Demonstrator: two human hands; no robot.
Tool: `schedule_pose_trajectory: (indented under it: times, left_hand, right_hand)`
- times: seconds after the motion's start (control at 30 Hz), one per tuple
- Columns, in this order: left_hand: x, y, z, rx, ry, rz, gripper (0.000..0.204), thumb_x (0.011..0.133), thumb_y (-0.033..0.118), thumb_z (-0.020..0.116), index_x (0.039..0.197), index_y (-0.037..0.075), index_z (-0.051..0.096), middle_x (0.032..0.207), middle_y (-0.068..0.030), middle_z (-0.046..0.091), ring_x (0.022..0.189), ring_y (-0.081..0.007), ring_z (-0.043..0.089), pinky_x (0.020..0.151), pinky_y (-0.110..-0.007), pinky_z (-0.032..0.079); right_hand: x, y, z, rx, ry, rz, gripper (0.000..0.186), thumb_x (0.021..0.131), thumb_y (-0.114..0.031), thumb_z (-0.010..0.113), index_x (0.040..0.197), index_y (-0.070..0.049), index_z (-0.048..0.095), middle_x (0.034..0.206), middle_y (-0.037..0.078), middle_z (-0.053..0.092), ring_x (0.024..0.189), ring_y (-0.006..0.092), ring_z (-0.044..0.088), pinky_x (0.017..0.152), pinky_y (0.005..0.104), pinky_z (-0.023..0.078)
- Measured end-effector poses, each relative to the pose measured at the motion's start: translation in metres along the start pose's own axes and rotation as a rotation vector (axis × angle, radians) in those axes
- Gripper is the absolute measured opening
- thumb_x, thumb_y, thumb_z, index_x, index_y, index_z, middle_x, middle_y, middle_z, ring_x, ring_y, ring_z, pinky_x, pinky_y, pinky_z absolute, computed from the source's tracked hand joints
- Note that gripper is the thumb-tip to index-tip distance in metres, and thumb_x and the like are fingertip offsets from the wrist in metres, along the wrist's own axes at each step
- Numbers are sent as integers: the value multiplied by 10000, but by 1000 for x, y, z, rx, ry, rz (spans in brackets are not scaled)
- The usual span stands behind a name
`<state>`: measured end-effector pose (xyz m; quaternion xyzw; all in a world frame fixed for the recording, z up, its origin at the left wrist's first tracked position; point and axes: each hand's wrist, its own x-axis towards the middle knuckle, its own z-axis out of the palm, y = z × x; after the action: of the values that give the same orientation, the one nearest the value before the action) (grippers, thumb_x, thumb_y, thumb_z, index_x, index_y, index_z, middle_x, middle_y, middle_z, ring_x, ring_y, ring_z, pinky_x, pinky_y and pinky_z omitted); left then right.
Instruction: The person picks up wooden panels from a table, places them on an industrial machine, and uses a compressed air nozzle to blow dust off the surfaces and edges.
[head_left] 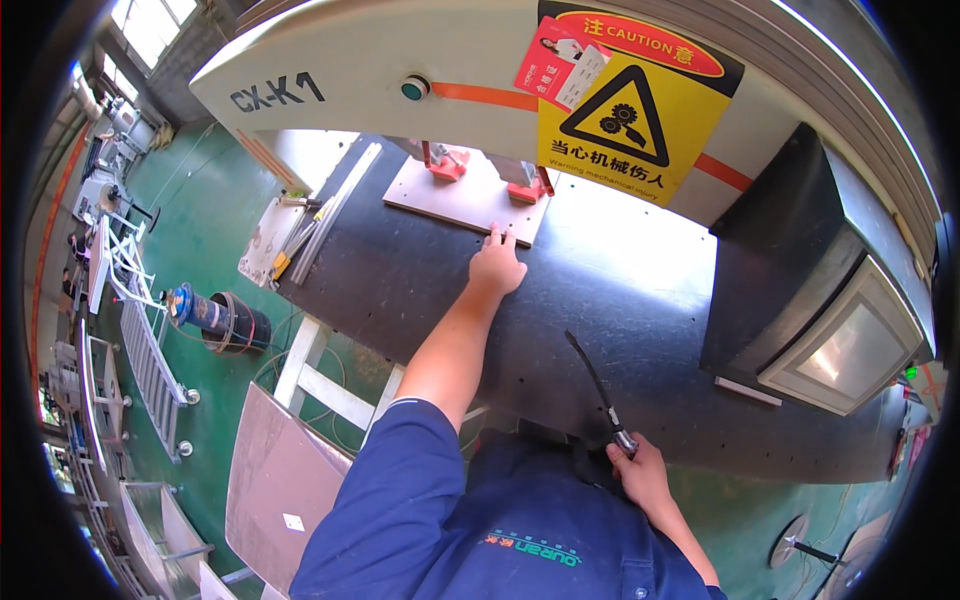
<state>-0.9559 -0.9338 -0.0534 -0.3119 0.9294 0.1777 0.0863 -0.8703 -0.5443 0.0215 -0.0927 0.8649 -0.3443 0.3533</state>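
Board (430, 195), flat and pinkish-brown, lies on the black tabletop (400, 280), toward its far side and left of its middle, beneath the machine's pale beam (355, 100). Its long axis runs mostly left to right, roughly along the tabletop's near edge, with the right end a little closer to the person. The left hand (498, 268) is much the nearer one: its fingers are stretched out, tips touching the board's near edge beside the right corner, not curled around it. From that hand, the board extends ahead and to the left. Two red feet (525, 191) stand over the board beyond the fingertips; whether they press on it cannot be told. The right hand (642, 472) is clenched on a hand tool (613, 416) by the tabletop's near edge, well apart from the board, the tool's thin black tube pointing forward and left.
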Motion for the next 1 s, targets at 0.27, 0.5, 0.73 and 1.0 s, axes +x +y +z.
schedule_pose_trajectory:
  times: [0.27,0.5,0.73,1.0]
  left_hand:
    - [-1,3,-3,-7,-1,-7,776,813,302,607,1483,108,267,1552,-177,191,1372,-302,345,1052,-406,394]
    - [0,1,-2,-3,-9,-13,776,821,325,605,1487,119,265,1562,-164,167,1361,-310,361,1051,-419,392]
    - [1,2,-4,27,-34,-19,787,828,341,607,1496,133,245,1570,-151,150,1344,-308,389,1038,-428,405]
    - [28,-8,-5,111,72,37,690,825,491,602,1371,103,434,1401,-197,390,1273,-395,401,1056,-464,350]
  right_hand:
    - [-2,13,-6,153,86,60,337,890,-322,657,792,-27,528,551,49,548,494,156,553,504,325,419]
    - [-4,9,-7,183,108,44,348,896,-344,649,795,-34,527,548,40,535,493,144,543,500,320,411]
    - [-5,4,-6,89,63,32,349,883,-360,649,808,-34,548,562,68,571,527,202,585,535,348,432]
    - [-11,16,-7,58,171,72,340,872,-361,648,851,-29,583,612,114,613,615,296,631,591,398,460]
